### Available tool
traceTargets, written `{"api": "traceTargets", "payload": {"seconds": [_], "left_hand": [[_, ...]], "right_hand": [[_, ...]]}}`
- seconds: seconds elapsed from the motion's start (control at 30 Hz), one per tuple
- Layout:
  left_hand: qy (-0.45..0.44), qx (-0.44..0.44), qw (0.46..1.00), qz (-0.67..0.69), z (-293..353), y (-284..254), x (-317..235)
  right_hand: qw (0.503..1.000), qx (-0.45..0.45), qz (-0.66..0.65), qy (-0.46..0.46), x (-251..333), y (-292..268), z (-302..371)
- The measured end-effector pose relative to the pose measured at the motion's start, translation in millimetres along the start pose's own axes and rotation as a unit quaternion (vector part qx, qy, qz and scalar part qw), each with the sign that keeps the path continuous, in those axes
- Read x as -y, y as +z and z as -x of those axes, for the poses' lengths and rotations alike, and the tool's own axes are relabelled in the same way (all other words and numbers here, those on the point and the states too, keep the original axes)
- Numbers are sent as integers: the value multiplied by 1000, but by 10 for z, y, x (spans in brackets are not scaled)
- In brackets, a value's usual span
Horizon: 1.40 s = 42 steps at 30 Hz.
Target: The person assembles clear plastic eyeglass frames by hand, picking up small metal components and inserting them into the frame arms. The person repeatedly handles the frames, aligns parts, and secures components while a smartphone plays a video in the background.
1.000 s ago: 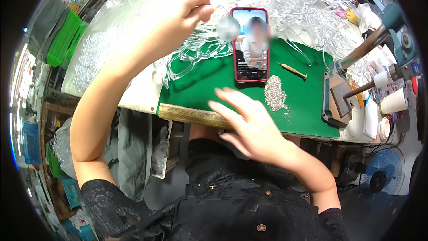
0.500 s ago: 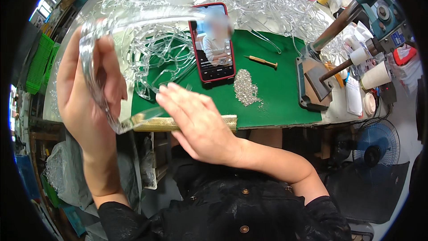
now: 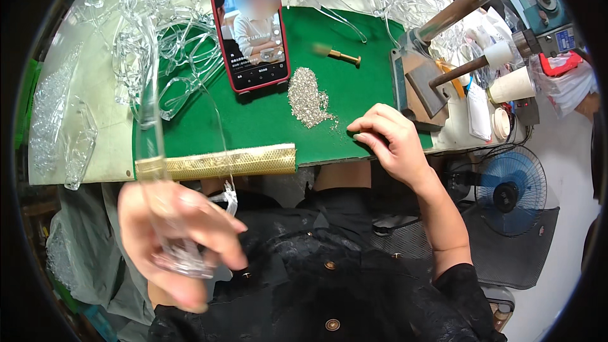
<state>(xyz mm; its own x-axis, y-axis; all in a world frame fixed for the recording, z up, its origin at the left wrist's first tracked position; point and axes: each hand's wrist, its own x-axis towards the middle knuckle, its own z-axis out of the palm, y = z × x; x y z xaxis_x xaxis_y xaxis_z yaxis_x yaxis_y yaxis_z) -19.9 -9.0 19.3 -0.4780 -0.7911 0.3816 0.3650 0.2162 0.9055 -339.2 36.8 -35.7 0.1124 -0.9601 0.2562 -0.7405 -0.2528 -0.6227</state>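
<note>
My left hand [image 3: 180, 221], partly smeared by motion, is closed around a clear plastic eyeglass frame [image 3: 187, 263] in front of my body. One long clear arm of it stands up past the gold roll. My right hand [image 3: 398, 145] rests over the right front part of the green mat [image 3: 354, 101], thumb and forefinger drawn together. Whatever lies between those fingertips is too small to make out. Left of them is a heap of tiny silvery metal pieces [image 3: 306, 98], with a few strays beside it. A small brass screwdriver [image 3: 343, 57] lies behind the heap.
A gold patterned roll [image 3: 247, 161] lies along the mat's front edge. A red-cased phone [image 3: 256, 44] leans at the back, before piled clear eyeglass frames [image 3: 183, 44]. At right stand a bench press [image 3: 430, 82], a paper cup [image 3: 510, 85] and a blue fan [image 3: 506, 187].
My left hand has come down and nearer my body with the eyeglass frame. My right hand has left the frame and moved right to the mat near the metal pieces. The view has shifted.
</note>
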Motion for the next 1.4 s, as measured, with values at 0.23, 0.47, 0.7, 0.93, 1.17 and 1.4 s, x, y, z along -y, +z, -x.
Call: {"api": "traceTargets", "payload": {"seconds": [0.23,0.47,0.7,0.93,1.17,1.4], "left_hand": [[104,167,964,-181,-35,-91,447],[102,178,947,-248,-155,-24,377],[95,128,959,-234,-147,127,395],[60,122,957,-257,-81,128,447],[93,85,968,-218,-21,129,547],[158,51,951,-261,-173,183,509]], "right_hand": [[1000,17,4,-13,1,51,-38],[1000,5,4,17,9,74,-97],[998,53,23,-24,-17,45,-179],[998,59,16,-27,-21,50,-170],[997,59,43,-32,10,71,-195],[989,77,113,-53,41,100,-234]]}}
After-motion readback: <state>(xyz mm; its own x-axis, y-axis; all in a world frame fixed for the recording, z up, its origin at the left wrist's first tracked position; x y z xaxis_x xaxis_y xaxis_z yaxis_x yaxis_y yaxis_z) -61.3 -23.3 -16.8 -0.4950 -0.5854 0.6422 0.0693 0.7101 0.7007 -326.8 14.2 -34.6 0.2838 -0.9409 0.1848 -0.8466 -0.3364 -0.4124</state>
